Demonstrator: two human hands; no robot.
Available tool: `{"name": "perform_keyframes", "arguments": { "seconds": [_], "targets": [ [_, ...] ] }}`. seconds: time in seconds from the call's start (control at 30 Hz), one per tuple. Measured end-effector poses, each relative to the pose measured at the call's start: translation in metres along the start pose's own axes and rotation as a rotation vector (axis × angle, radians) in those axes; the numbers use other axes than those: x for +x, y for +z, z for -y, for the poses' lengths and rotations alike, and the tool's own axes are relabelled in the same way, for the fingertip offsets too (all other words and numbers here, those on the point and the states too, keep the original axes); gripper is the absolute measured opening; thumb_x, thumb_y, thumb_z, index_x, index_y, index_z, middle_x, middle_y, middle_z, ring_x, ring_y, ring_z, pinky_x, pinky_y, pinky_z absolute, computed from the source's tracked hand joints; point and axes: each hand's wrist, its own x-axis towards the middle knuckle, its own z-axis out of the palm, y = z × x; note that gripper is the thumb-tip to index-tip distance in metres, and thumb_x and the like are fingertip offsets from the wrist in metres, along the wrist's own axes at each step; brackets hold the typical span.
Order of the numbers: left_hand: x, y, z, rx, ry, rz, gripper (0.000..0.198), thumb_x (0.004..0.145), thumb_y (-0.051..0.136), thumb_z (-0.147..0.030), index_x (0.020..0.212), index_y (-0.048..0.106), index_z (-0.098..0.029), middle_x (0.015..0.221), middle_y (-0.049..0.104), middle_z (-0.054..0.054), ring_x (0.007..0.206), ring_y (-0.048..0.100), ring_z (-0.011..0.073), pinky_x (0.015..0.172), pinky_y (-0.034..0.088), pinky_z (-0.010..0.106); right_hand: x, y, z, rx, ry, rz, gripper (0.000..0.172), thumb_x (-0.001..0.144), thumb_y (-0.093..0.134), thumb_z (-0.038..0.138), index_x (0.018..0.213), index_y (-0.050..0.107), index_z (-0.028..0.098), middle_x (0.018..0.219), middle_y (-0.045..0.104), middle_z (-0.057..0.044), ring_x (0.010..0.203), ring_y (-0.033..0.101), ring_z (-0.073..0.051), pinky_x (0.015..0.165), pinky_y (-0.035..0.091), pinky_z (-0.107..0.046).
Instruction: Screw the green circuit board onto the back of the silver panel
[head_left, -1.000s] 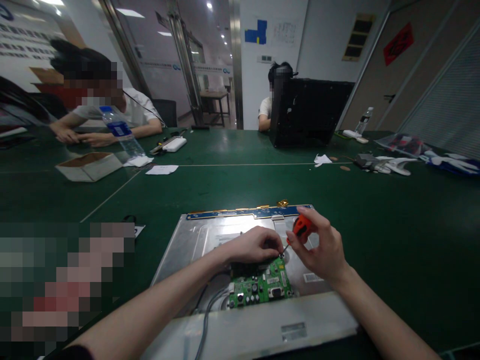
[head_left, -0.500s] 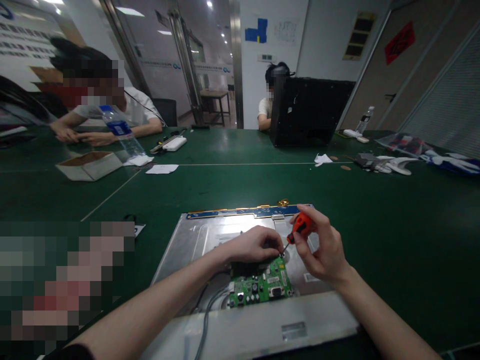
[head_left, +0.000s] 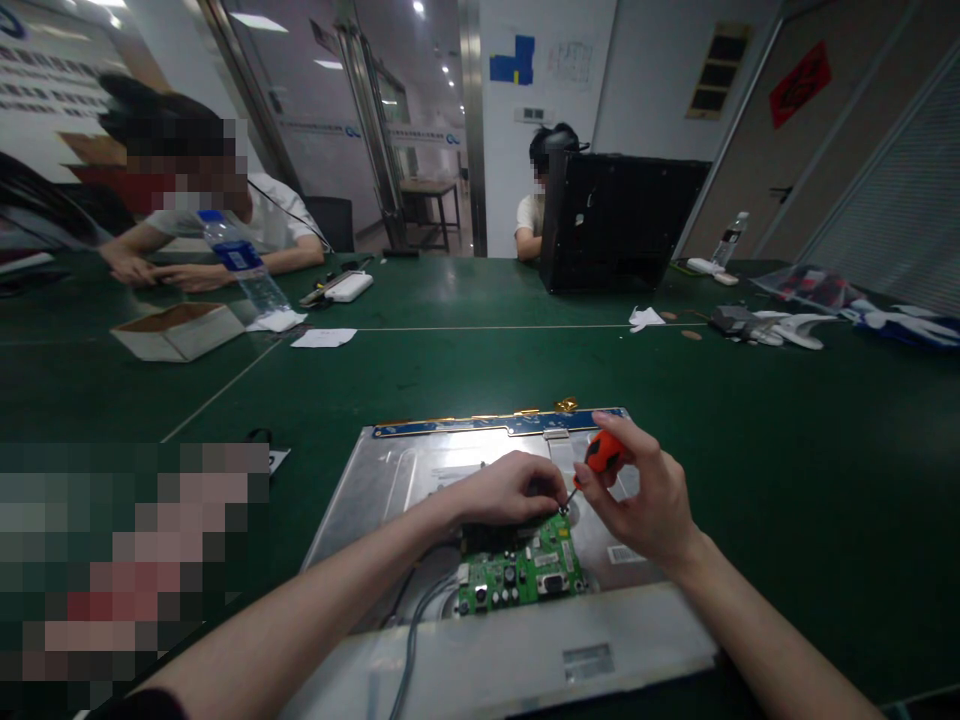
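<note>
A silver monitor back panel (head_left: 390,475) lies flat on the green table in front of me. A small green circuit board (head_left: 521,572) sits on its near middle, with grey cables (head_left: 411,620) leading off to the lower left. My right hand (head_left: 645,495) is closed round an orange-handled screwdriver (head_left: 600,455), whose tip meets the board's far right corner. My left hand (head_left: 510,490) rests curled on the board's far edge, fingertips pinched beside the screwdriver tip; what they pinch is hidden.
A person sits behind a black monitor (head_left: 615,222) across the table. Another person leans on the table at far left, near a water bottle (head_left: 244,262) and a cardboard box (head_left: 178,331). White gloves (head_left: 780,330) and packets lie at the far right.
My right hand's fingers have shifted slightly round the screwdriver handle. My left hand and the panel stay where they were.
</note>
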Motion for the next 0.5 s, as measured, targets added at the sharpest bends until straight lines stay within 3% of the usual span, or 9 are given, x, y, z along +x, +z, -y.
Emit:
{"name": "perform_keyframes", "arguments": {
  "seconds": [0.5],
  "targets": [
    [-0.0002, -0.0002, -0.0025, -0.006, 0.002, -0.002, 0.014, 0.079, 0.060, -0.007, 0.090, 0.067, -0.014, 0.083, 0.067, 0.001, 0.077, 0.061, 0.0168, 0.070, 0.045, 0.024, 0.0026, -0.0030, 0.0031, 0.103, 0.011, 0.059, 0.054, 0.087, 0.050, 0.014, 0.139, 0.036, 0.019, 0.084, 0.063, -0.001, 0.058, 0.057, -0.011, 0.050, 0.049, -0.024]
  ]
}}
